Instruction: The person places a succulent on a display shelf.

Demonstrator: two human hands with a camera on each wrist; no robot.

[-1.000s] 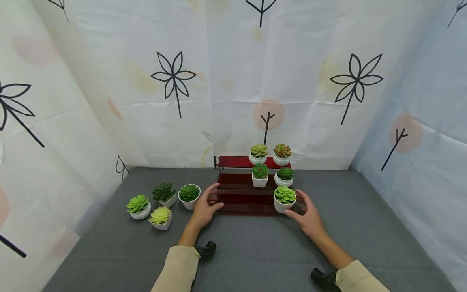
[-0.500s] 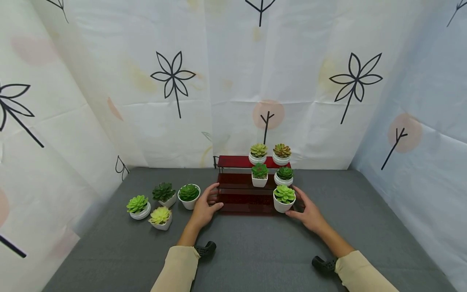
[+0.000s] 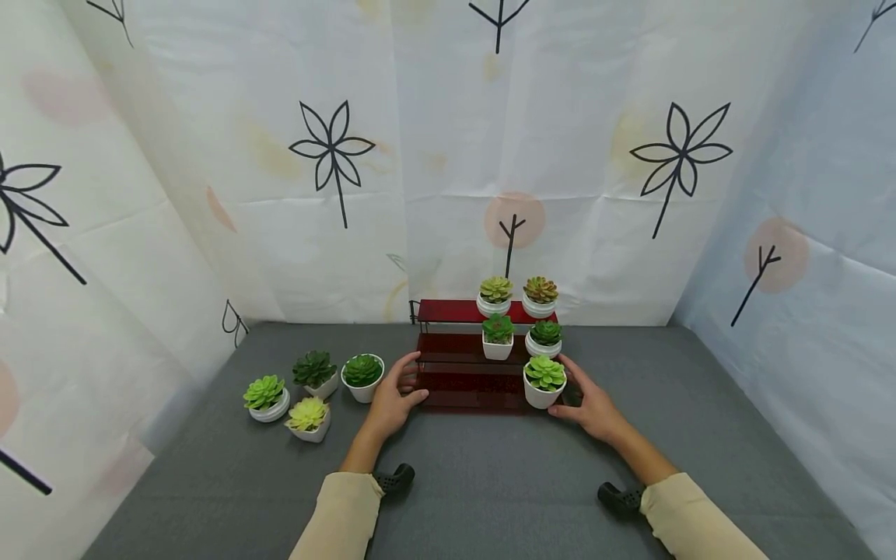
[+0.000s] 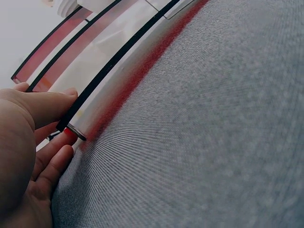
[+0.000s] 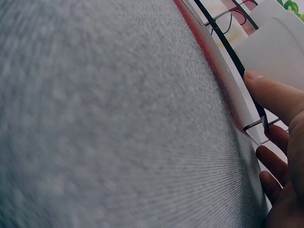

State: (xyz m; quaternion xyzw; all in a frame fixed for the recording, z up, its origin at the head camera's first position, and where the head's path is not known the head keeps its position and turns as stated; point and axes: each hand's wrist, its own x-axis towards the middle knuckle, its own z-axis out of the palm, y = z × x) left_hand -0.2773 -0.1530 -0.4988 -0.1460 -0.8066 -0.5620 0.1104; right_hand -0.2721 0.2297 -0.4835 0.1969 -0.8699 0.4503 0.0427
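White backdrop [image 3: 448, 117] — black flower prints [image 3: 332, 146], peach circles [image 3: 530, 225], grey tabletop [image 3: 504, 490]

Left wrist view: left hand [image 4: 16, 152] cut off by left edge; red shelf [image 4: 118, 78] runs out past the top, white pots [image 4: 66, 7] up there cropped. Right wrist view: right hand [image 5: 295, 152] and near pot [image 5: 275, 52] cropped at right edge, its leaves [image 5: 292, 6] barely showing; grey cloth [image 5: 95, 118] blurred. Head view: sleeves [image 3: 343, 509] cut by bottom edge.
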